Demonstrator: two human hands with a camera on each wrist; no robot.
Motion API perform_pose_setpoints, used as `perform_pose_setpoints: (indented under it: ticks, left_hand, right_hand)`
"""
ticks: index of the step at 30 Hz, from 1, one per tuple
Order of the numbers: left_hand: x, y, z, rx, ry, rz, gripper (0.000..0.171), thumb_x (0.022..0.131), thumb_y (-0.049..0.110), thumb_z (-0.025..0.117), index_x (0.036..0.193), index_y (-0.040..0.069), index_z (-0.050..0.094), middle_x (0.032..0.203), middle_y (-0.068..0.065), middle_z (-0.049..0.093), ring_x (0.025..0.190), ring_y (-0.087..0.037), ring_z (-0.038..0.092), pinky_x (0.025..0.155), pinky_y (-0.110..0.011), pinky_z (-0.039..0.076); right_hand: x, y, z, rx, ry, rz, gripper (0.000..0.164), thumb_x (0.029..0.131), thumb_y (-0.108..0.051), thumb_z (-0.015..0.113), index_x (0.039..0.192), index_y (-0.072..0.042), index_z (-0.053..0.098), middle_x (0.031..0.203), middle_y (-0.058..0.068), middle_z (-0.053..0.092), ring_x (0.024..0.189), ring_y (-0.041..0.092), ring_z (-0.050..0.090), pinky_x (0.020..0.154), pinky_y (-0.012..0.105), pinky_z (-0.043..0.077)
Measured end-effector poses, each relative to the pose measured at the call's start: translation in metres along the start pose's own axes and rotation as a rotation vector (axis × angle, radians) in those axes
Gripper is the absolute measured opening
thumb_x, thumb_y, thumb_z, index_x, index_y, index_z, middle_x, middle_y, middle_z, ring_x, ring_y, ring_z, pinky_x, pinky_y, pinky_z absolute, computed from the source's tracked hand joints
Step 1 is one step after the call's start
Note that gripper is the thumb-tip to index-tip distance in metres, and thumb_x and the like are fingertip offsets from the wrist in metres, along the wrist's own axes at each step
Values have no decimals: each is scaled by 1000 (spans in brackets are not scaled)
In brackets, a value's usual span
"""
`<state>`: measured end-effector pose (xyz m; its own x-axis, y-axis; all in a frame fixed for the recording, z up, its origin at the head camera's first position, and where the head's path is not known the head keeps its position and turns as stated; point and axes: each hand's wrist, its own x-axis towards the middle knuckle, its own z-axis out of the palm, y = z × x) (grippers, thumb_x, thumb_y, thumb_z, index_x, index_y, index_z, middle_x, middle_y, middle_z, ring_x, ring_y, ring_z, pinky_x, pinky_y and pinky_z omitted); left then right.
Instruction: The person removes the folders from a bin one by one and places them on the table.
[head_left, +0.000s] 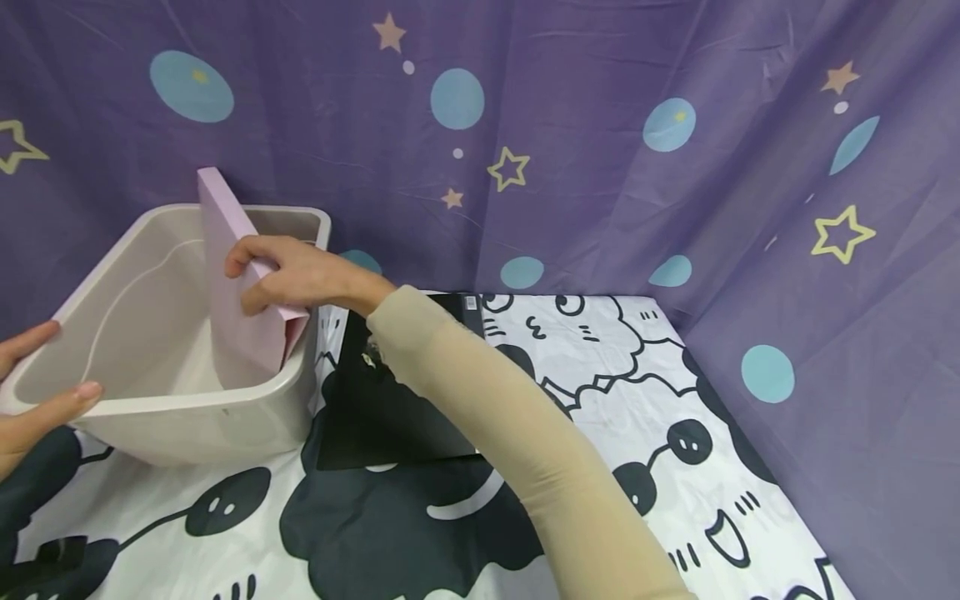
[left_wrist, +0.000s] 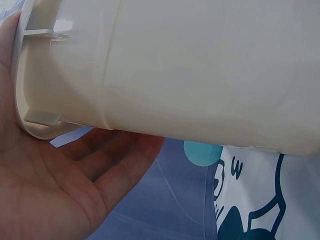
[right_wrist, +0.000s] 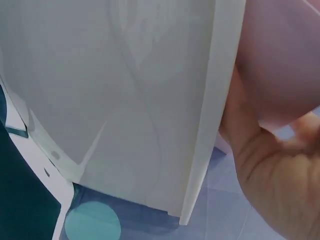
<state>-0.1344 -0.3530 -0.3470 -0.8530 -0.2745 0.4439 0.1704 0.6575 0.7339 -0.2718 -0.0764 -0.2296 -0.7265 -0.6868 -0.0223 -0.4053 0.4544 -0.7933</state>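
A light-coloured plastic bin point(head_left: 180, 406) stands at the left, its mouth facing up. Inside it, a pink flat box-like folder point(head_left: 236, 321) leans upright along the right side, its top rising past the back rim. My right hand point(head_left: 292, 271) grips the folder's upper edge, fingers and thumb curled over it. In the right wrist view, the pink surface point(right_wrist: 280, 55) lies against that hand, beside the bin's rim point(right_wrist: 207, 115). At the bin's left corner my left hand point(head_left: 45, 421) holds the rim; the left wrist view shows its palm and fingers point(left_wrist: 125, 175) against the outer wall.
A flat black folder-like item point(head_left: 382, 425) with a small barcode label lies right of the bin, partly hidden beneath my right sleeve point(head_left: 517, 417). A black-and-white cartoon cloth point(head_left: 600, 358) covers the surface. Purple curtain point(head_left: 570, 217) hangs behind and along the right.
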Motion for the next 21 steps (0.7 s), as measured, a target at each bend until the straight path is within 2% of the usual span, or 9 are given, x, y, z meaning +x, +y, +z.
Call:
perform_pose_setpoints:
  ticks: [7, 15, 21]
  left_hand:
    - [2, -2, 0, -29, 20, 27, 75, 82, 3, 70, 147, 25, 38, 129, 21, 42, 98, 17, 39, 74, 3, 28]
    - [4, -5, 1, -75, 4, 35, 76, 81, 0, 69, 147, 22, 38, 125, 23, 44, 96, 15, 41, 74, 3, 30]
    - [4, -7, 2, -69, -7, 43, 77, 81, 0, 69, 148, 21, 37, 127, 22, 43, 97, 16, 40, 74, 3, 30]
  right_hand:
    - [0, 3, 2, 47, 65, 1, 34, 70, -1, 69, 100, -17, 63, 99, -8, 58, 84, 7, 54, 68, 19, 48]
    - [-5, 6, -2, 120, 53, -30, 33, 72, 0, 67, 100, -15, 62, 101, -5, 57, 87, 9, 54, 69, 21, 49]
    - [-13, 8, -10, 212, 46, -52, 34, 73, 1, 67, 104, -12, 60, 104, -3, 55, 89, 11, 56, 68, 24, 52]
